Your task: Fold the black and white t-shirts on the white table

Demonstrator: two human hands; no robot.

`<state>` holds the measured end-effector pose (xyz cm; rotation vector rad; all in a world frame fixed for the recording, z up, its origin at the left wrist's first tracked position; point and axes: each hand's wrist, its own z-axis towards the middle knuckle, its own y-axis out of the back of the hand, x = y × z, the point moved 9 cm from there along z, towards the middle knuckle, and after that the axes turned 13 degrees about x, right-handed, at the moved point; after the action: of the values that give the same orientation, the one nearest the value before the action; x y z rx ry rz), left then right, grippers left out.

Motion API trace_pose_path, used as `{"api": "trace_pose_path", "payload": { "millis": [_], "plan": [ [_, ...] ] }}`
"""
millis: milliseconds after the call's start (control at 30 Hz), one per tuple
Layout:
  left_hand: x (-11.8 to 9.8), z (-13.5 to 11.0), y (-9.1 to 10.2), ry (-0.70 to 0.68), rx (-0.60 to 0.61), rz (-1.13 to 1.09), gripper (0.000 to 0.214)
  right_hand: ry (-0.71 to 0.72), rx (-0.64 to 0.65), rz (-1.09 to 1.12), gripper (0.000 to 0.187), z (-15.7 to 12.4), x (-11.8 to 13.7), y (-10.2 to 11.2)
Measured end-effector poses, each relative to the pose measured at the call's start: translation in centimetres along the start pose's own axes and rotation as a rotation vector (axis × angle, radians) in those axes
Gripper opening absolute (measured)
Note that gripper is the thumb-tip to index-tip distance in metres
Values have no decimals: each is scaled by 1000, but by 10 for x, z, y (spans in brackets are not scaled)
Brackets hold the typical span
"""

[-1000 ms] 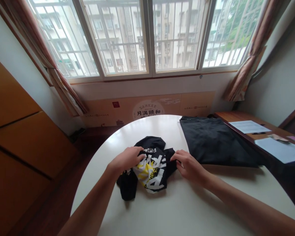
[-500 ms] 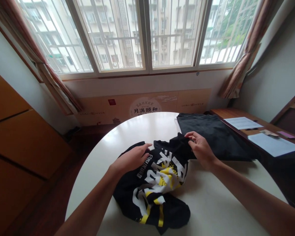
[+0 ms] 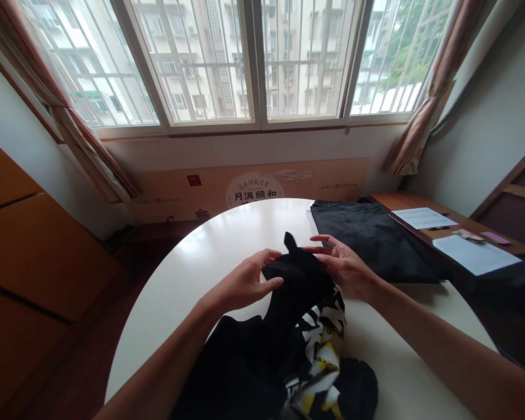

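A black T-shirt (image 3: 301, 286) with a white and yellow print lies bunched on the round white table (image 3: 166, 291), its upper part raised between my hands. My left hand (image 3: 247, 283) is at the left edge of the raised cloth, thumb and fingers apart. On the other side, my right hand (image 3: 347, 268) pinches the fabric between thumb and fingers, with other fingers stretched over it. A narrow tip of black cloth sticks up between the two hands. Much of the print is folded out of sight.
Folded black cloth (image 3: 371, 239) lies at the table's right rear. Beyond it, a brown wooden desk (image 3: 380, 201) carries white papers (image 3: 476, 254) and a pink slip (image 3: 495, 238). A barred window (image 3: 258, 70) with tied curtains (image 3: 413, 137) is behind.
The shirt's upper part has been lifted and turned, so plain black cloth now covers much of the print. My left hand has come off the printed front to the raised edge.
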<state>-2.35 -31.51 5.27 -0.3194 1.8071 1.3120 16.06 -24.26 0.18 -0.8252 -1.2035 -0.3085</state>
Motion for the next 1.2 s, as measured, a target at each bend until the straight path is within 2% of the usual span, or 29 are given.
{"api": "trace_pose_path", "payload": {
  "millis": [33,100,200,233,300,367,400,500,567,633,733,767,833,867,900,933,1000,1067,1133,1200],
  "plan": [
    [9,3,5,11,-95,89,65,-12,74,-6,53,0,-3,-11],
    [30,11,4,42,-109,163,73,-3,157,-78,51,-1,-4,-24],
    [49,17,2,59,-64,168,38,36,105,-301,41,-2,1,-18],
    [49,16,8,49,-100,168,27,29,81,-369,43,-3,1,-14],
    [40,8,26,2,-242,168,18,-18,67,-486,58,-4,-2,-10],
    [26,-4,45,-46,-434,174,19,-83,96,-581,71,-5,-7,-13],
    [20,-11,52,-61,-515,181,20,-99,115,-633,70,-5,-8,-16],
    [12,-20,60,-58,-637,182,22,-76,182,-783,43,-9,-4,-32],
    [13,-23,62,-42,-677,179,23,-65,197,-853,33,-11,-1,-39],
    [19,-22,64,10,-687,203,24,-102,177,-831,32,-12,-1,-38],
    [26,-22,64,165,-635,254,32,-163,49,-568,37,-13,-1,-23],
    [23,-24,63,194,-631,280,35,-156,-4,-444,43,-13,0,-19],
    [6,-29,61,165,-631,327,31,-93,-81,-237,64,-14,7,-14],
    [-5,-29,55,126,-581,327,25,-56,-87,-174,75,-13,12,-14],
    [-13,-25,46,96,-470,299,21,-26,-73,-140,83,-13,16,-16],
    [-17,-19,31,83,-304,252,20,-12,-52,-129,88,-13,20,-19],
    [-20,-11,-3,115,71,166,27,2,-30,-162,84,-13,24,-21],
    [-18,-12,-30,185,351,165,32,23,-68,-238,72,-14,29,-14],
    [-17,-13,-42,208,501,180,31,82,-146,-351,65,-16,36,-2],
    [-20,-15,-46,180,573,150,26,176,-226,-483,64,-18,47,9]
  ]
}}
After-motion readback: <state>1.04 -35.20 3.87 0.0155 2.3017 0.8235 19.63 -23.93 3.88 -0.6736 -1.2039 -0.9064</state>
